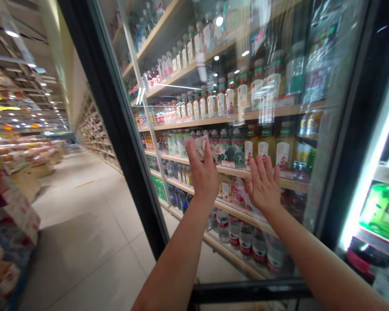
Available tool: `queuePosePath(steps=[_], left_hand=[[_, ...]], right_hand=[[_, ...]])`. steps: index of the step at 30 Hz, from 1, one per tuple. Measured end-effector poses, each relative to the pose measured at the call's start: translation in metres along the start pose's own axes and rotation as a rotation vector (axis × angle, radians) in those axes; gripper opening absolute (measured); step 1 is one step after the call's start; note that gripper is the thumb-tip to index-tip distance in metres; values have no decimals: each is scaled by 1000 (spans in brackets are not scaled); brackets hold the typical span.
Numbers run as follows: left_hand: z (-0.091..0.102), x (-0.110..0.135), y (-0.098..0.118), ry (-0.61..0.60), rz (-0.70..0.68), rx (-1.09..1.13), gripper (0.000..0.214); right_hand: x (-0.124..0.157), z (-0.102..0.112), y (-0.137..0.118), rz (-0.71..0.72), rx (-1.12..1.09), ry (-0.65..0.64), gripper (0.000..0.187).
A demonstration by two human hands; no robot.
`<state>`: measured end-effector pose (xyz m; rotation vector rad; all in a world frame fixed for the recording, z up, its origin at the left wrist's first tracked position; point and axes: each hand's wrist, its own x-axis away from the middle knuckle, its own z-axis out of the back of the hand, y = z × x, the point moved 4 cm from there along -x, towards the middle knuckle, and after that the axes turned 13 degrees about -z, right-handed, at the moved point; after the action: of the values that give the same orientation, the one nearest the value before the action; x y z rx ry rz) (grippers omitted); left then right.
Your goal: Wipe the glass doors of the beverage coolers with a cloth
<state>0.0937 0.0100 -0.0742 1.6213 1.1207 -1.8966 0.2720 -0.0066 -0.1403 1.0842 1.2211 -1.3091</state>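
In the head view, both forearms reach up and forward from the bottom of the frame toward a refrigerated display case. The left hand (pixel 202 172) stands upright with its palm facing away and its fingers extended. A pale crumpled packet (pixel 199 147) shows at its fingertips, but I cannot tell whether the fingers grip it or it sits behind the pane. The right hand (pixel 262 185) is open and holds nothing, its fingers spread and its palm turned to the glass door (pixel 311 181). Both hands are right at the glass, though whether they touch it is hard to tell.

The door has a black frame (pixel 116 129), with a black horizontal bar (pixel 246 291) low across the view. Behind the glass, wooden shelves (pixel 233 170) carry rows of bottles. White-capped drinks with red labels (pixel 194 106) fill the upper shelves, and yellow juice bottles with green caps (pixel 266 147) stand just above the right hand. Dark soda bottles (pixel 181 201) sit lower left, and water bottles with red labels (pixel 246 242) stand below the hands.

To the right, a bright light strip (pixel 366 181) runs beside a green pack (pixel 384 211) in the next compartment. To the left, a tiled aisle floor (pixel 84 242) runs past stacked store displays (pixel 9 216) toward long wall shelving (pixel 94 134).
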Motion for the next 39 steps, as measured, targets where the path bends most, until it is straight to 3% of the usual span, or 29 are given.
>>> queuePosePath(steps=[2, 6, 8, 12, 18, 23, 25, 27, 30, 32, 36, 39], left_hand=[[-3, -5, 8, 15, -50, 58, 71], [-14, -3, 37, -151, -359, 170, 59], [-14, -13, 33, -181, -364, 151, 58], [-9, -35, 15, -80, -193, 25, 59], [-15, -27, 30, -131, -472, 74, 37], [-3, -56, -10, -29, -216, -44, 49], [1, -44, -7, 10, -123, -83, 49], [0, -16, 11, -6, -116, -67, 46], [-4, 21, 37, -135, -274, 1, 39], [0, 24, 30, -149, -276, -9, 38], [19, 15, -16, -29, -20, -111, 53], [26, 36, -16, -44, -46, -95, 54]], right_hand=[[1, -1, 0, -21, -6, -6, 66], [4, -2, -1, -29, -33, -24, 66], [5, -2, -1, -28, -42, -16, 66], [5, -1, -2, -19, -30, 14, 66], [6, -1, -3, -13, -29, 41, 66], [6, 0, -3, -20, -13, 31, 65], [6, 0, -3, -19, -10, 32, 65], [7, 0, -2, -19, -3, 38, 65], [8, -1, -1, -19, 6, 39, 65], [8, -1, 0, -25, 4, 32, 65], [8, -2, 1, -46, 0, 17, 66], [10, -3, 1, -46, 14, 19, 67]])
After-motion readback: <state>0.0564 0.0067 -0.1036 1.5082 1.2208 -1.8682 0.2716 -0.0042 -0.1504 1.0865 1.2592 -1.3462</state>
